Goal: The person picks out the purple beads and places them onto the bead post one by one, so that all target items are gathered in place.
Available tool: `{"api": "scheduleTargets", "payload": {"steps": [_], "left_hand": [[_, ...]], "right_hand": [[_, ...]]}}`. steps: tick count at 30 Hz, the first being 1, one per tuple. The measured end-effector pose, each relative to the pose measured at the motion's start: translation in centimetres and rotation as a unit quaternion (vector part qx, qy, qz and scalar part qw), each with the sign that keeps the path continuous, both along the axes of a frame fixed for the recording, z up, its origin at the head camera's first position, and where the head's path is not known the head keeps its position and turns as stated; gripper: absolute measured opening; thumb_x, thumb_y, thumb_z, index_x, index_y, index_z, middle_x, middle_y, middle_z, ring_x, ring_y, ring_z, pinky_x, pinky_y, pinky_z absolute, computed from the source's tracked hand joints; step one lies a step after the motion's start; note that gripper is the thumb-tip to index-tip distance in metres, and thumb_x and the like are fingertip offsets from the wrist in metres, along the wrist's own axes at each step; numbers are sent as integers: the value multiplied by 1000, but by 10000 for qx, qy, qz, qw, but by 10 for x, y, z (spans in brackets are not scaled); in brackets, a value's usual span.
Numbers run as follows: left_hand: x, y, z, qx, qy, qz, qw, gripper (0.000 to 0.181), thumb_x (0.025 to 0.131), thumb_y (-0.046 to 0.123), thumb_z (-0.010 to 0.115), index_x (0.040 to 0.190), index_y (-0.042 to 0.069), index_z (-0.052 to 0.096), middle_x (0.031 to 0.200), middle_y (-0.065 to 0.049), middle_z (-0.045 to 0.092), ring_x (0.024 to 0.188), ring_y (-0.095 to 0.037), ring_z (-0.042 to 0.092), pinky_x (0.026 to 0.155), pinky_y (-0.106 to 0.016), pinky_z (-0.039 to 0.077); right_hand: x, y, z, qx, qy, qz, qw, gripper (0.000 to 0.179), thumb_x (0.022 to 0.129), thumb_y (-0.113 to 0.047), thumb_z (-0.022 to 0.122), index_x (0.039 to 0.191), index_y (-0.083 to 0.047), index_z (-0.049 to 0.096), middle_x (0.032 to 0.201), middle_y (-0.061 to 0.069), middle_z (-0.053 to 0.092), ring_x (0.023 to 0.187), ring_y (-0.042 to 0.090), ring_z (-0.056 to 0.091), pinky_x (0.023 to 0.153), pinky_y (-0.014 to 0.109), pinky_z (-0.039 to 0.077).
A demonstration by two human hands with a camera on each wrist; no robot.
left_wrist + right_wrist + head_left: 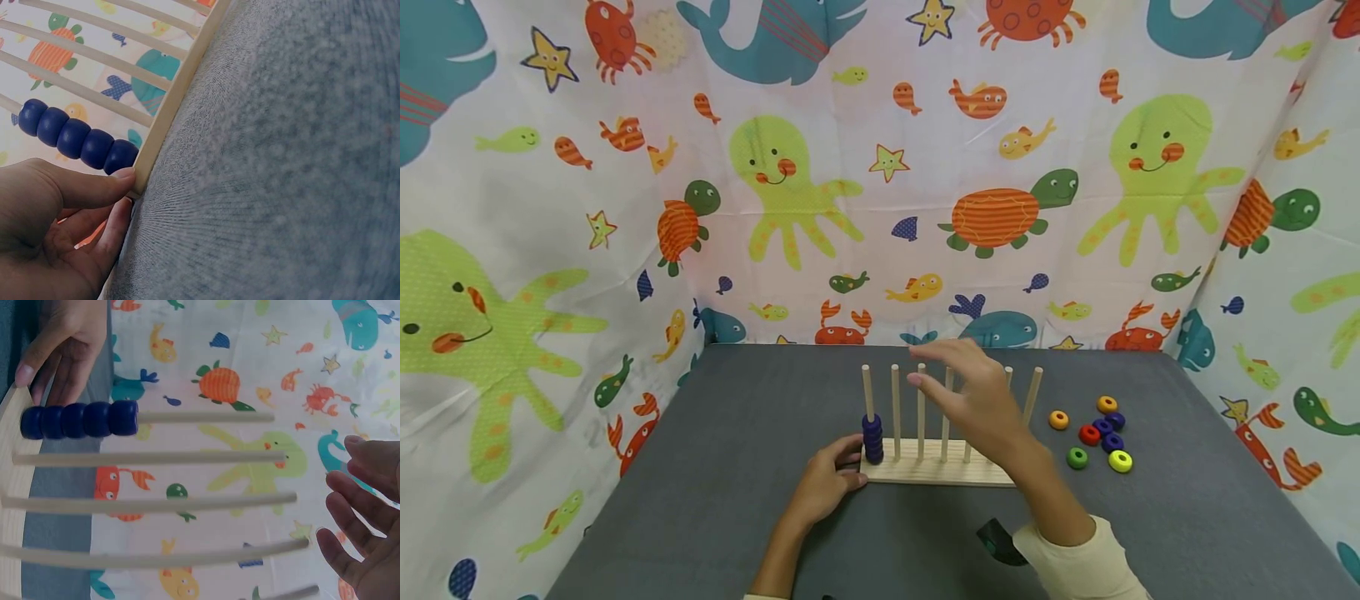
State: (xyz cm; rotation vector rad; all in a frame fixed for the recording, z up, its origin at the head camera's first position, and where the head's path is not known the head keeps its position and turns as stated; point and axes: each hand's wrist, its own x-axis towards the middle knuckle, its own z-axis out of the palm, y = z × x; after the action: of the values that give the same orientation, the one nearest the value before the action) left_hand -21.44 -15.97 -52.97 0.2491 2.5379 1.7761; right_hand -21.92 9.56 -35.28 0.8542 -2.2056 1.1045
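Note:
A wooden peg stand (925, 473), a flat base with several upright pegs, sits on the grey table. Dark blue beads (872, 439) are stacked on its leftmost peg; the other visible pegs carry none. My left hand (824, 482) holds the left end of the base, thumb (115, 184) on its edge and fingers bent behind. Over the right half of the stand, my right hand (977, 400) is raised near the peg tops, hiding part of some pegs. In the right wrist view that hand (369, 519) has parted, loosely bent fingers and holds nothing.
To the right of the stand lie loose beads: orange (1058, 420), red (1089, 434), green (1077, 457), yellow (1120, 462) and dark blue (1113, 442). A small black object (1000, 542) lies near the right sleeve (1078, 558). A sea-animal patterned curtain (850, 192) surrounds the table.

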Motion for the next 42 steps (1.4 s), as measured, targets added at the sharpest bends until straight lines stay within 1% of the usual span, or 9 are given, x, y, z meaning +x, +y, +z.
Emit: {"api": "scheduleTargets", "payload": {"steps": [4, 7, 10, 12, 18, 25, 32, 37, 42], "left_hand": [[1, 0, 1, -35, 53, -21, 10000, 62, 87, -8, 75, 146, 0, 60, 143, -26, 63, 125, -41, 67, 97, -43, 62], [2, -1, 1, -30, 84, -41, 10000, 62, 86, -8, 75, 146, -1, 59, 142, -26, 63, 125, -42, 67, 96, -43, 62], [2, -1, 0, -7, 67, -21, 10000, 63, 86, -8, 76, 146, 0, 59, 143, -26, 63, 125, -42, 67, 96, -44, 62], [3, -1, 0, 17, 49, -10, 10000, 63, 86, -8, 76, 147, 0, 59, 143, -25, 63, 125, -41, 67, 96, -45, 62], [3, 0, 1, 25, 21, 31, 10000, 64, 86, -7, 77, 147, 1, 59, 143, -25, 64, 124, -40, 68, 96, -45, 62], [2, 0, 2, -67, 11, 35, 10000, 63, 87, -6, 76, 148, 0, 59, 144, -25, 63, 125, -41, 67, 98, -46, 61], [0, 0, 0, -197, -23, 52, 9998, 62, 89, -6, 74, 148, 2, 58, 145, -23, 62, 126, -39, 66, 99, -42, 61], [-1, 0, -2, -228, -19, 40, 9997, 62, 89, -6, 74, 149, 3, 58, 145, -23, 62, 127, -39, 66, 99, -42, 61], [0, 1, -2, -161, -14, 42, 9999, 62, 88, -7, 75, 148, 2, 59, 144, -24, 63, 126, -39, 67, 98, -42, 61]], "right_hand": [[5, 14, -2, -170, 122, -132, 9997, 37, 91, -11, 84, 127, -11, 77, 126, 3, 76, 122, 23, 66, 104, 50, 57], [9, 26, -5, -260, 215, -267, 9991, 38, 89, -8, 85, 126, -11, 77, 123, 2, 76, 115, 20, 66, 101, 33, 56], [11, 37, -7, -345, 350, -399, 9980, 38, 87, -4, 85, 124, -9, 78, 120, 2, 76, 108, 16, 65, 95, 17, 50], [13, 45, -9, -432, 430, -446, 9971, 38, 86, 0, 85, 123, -8, 78, 117, 3, 76, 103, 14, 63, 90, 12, 48], [15, 69, -16, -767, 591, -754, 9924, 38, 85, 6, 83, 120, -8, 79, 115, 5, 78, 99, 14, 62, 89, 12, 47], [16, 97, -26, -874, 564, -1374, 9850, 37, 87, 7, 82, 121, -8, 79, 112, 8, 78, 99, 3, 62, 89, 8, 46], [17, 120, -41, -750, 193, -1876, 9792, 33, 91, 2, 80, 123, -3, 77, 113, 13, 77, 101, -4, 59, 91, 6, 45], [16, 137, -55, -779, -180, -2151, 9733, 30, 95, -4, 78, 126, -5, 76, 115, 11, 76, 98, -7, 58, 87, 2, 45], [15, 152, -65, -780, -398, -2383, 9672, 30, 97, -9, 77, 127, -6, 76, 115, 13, 76, 98, -10, 56, 85, 0, 44]]}}
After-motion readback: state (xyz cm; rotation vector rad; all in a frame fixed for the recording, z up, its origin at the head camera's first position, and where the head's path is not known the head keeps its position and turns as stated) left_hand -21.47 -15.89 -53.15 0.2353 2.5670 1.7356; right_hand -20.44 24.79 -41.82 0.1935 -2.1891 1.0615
